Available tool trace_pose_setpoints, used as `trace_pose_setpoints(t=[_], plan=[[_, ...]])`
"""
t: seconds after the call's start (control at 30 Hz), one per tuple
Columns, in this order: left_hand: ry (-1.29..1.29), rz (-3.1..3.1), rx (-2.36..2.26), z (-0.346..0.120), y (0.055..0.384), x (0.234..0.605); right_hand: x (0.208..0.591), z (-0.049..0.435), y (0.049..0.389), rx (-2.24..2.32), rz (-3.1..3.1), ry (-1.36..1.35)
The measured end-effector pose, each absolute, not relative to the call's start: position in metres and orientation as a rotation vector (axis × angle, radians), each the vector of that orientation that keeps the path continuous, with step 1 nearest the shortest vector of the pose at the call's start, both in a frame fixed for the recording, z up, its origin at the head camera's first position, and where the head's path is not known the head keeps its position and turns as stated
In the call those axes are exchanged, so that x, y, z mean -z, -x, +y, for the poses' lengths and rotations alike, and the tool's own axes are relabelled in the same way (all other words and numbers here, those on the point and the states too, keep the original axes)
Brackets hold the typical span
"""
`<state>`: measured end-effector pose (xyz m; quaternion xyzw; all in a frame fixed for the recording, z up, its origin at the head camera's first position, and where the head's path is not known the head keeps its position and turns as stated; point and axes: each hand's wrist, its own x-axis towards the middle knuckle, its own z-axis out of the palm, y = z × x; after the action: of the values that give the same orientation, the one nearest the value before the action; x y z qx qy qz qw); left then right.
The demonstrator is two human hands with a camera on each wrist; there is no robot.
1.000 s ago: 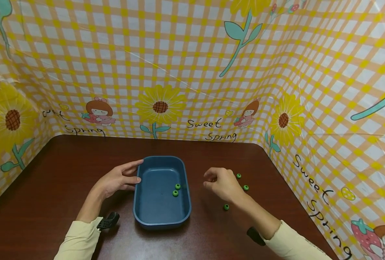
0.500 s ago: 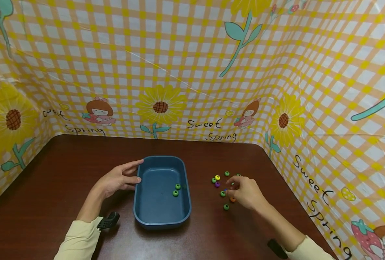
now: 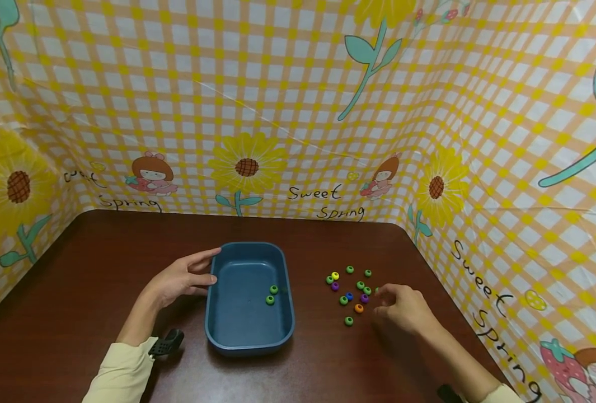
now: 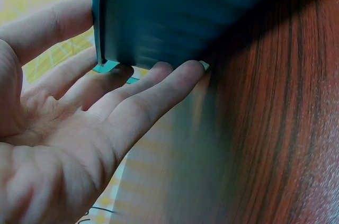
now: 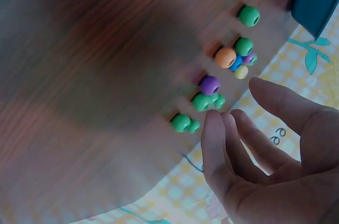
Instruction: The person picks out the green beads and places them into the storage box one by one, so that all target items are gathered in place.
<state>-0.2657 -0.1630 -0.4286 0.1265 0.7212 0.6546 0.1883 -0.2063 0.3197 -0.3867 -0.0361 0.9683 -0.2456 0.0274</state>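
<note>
Beads (image 3: 349, 296) in green, yellow, purple, blue and orange lie scattered on the dark brown table (image 3: 318, 364), just to the left of the right hand's (image 3: 406, 308) fingertips. One green bead (image 3: 378, 291) is partly hidden right by those fingertips; whether they touch it cannot be told. The right thumb and fingers are bent and well parted, with a clear gap between them and nothing seen in their hold. Nearest among the others are a purple bead (image 3: 364, 299) and an orange bead (image 3: 358, 308). Left of the scatter and well apart from it stands a blue bin (image 3: 242, 319), upright, with two green beads (image 3: 270, 300) just beside each other on its floor, near the right wall. The left hand (image 3: 174, 280) rests against the bin's left side, thumb at the rim, its fingers spread and loosely stretched toward the outer wall.
</note>
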Motion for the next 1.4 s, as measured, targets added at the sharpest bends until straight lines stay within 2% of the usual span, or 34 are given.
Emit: trace_pose_setpoints(t=[1.0, 1.4], plan=[[-0.363, 2.017, -1.855, -0.163, 0.266, 0.428, 0.401, 0.387, 0.204, 0.681, 3.057, -0.103], [-0.359, 2.025, -1.858, -0.163, 0.264, 0.428, 0.414, 0.389, 0.204, 0.722, 3.125, -0.105]])
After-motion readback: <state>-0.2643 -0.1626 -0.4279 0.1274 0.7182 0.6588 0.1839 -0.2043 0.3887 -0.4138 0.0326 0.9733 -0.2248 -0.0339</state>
